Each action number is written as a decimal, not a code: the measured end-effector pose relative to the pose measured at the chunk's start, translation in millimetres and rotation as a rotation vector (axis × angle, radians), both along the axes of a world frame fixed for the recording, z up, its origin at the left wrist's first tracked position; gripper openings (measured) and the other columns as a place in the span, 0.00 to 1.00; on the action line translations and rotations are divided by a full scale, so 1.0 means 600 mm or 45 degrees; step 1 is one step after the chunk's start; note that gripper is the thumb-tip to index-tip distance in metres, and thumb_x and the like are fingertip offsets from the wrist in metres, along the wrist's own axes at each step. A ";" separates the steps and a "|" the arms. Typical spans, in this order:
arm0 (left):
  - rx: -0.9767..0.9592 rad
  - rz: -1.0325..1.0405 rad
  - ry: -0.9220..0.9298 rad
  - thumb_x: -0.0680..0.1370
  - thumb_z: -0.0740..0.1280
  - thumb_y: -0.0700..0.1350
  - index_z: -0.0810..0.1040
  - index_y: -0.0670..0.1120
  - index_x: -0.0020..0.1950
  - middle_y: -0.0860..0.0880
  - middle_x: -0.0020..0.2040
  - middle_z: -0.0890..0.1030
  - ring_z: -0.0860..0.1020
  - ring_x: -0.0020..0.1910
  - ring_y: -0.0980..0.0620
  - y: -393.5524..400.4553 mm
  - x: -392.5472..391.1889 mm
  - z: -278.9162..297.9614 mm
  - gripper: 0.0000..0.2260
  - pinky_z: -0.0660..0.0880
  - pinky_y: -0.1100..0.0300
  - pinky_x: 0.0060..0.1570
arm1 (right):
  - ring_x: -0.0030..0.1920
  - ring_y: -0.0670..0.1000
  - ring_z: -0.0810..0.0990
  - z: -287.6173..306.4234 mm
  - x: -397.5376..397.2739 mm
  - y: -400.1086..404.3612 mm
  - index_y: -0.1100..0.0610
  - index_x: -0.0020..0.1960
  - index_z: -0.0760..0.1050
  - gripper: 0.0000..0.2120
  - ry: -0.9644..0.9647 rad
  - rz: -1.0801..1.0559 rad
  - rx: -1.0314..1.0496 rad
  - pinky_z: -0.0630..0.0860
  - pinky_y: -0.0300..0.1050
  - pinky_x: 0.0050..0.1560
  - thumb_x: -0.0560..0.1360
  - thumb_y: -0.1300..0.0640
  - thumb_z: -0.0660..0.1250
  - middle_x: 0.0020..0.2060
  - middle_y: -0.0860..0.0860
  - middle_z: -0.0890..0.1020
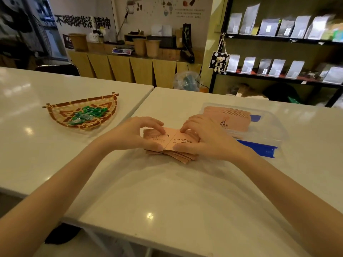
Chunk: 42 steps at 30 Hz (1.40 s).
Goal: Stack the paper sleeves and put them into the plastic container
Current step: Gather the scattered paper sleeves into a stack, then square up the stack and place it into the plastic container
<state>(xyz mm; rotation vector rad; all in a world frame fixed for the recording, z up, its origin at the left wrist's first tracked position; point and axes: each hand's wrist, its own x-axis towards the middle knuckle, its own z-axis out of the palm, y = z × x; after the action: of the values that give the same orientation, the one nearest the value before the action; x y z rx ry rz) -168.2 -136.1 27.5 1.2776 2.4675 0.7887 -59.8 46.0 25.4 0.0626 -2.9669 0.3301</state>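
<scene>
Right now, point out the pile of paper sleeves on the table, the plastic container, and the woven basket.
pile of paper sleeves (171, 139): head view, printed top sleeve between the hands.
plastic container (274, 125): head view, clear right wall.
woven basket (55, 115): head view, left woven rim.

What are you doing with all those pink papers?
Both hands, left hand and right hand, are squaring up a pile of pink paper sleeves on the white table. Its lower edges are still fanned out. Just to the right, a clear plastic container already holds another stack of sleeves. This pile isn't in it yet.
</scene>
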 end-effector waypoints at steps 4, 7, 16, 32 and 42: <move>-0.016 -0.002 -0.087 0.68 0.69 0.53 0.77 0.56 0.55 0.55 0.66 0.69 0.65 0.64 0.56 0.012 -0.027 0.023 0.16 0.61 0.57 0.64 | 0.64 0.48 0.68 0.041 -0.014 0.020 0.48 0.64 0.69 0.25 -0.233 -0.034 -0.238 0.64 0.42 0.58 0.70 0.39 0.63 0.66 0.46 0.71; -0.273 -0.045 -0.182 0.69 0.68 0.53 0.71 0.57 0.60 0.56 0.64 0.70 0.65 0.62 0.58 0.028 -0.047 0.036 0.20 0.60 0.56 0.66 | 0.62 0.46 0.68 0.066 -0.043 0.032 0.46 0.64 0.68 0.25 -0.474 -0.017 -0.196 0.63 0.41 0.58 0.69 0.42 0.66 0.66 0.45 0.71; -0.871 -0.107 -0.332 0.68 0.70 0.52 0.65 0.51 0.66 0.56 0.58 0.73 0.70 0.57 0.55 0.075 -0.085 0.041 0.28 0.65 0.64 0.56 | 0.55 0.46 0.72 0.085 -0.112 0.016 0.57 0.65 0.70 0.26 -1.024 0.152 0.040 0.67 0.39 0.58 0.70 0.47 0.66 0.62 0.50 0.75; -0.824 -0.130 -0.305 0.63 0.76 0.48 0.72 0.48 0.57 0.53 0.51 0.80 0.78 0.51 0.55 0.076 -0.065 0.036 0.26 0.75 0.66 0.47 | 0.50 0.46 0.80 0.067 -0.105 0.007 0.54 0.59 0.75 0.24 -1.116 0.119 -0.009 0.73 0.43 0.59 0.66 0.44 0.70 0.53 0.48 0.83; -0.503 -0.064 -0.040 0.59 0.78 0.50 0.67 0.54 0.52 0.57 0.49 0.75 0.75 0.48 0.56 0.042 0.016 0.055 0.28 0.75 0.64 0.46 | 0.48 0.46 0.75 0.074 0.024 0.004 0.52 0.54 0.72 0.24 -0.464 0.018 -0.111 0.74 0.39 0.47 0.63 0.43 0.72 0.48 0.46 0.77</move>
<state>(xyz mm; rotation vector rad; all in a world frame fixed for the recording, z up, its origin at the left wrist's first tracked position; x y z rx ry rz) -158.7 -110.6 60.3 1.1619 2.3962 0.2832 -45.2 48.4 69.6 0.0140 -3.3062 0.5232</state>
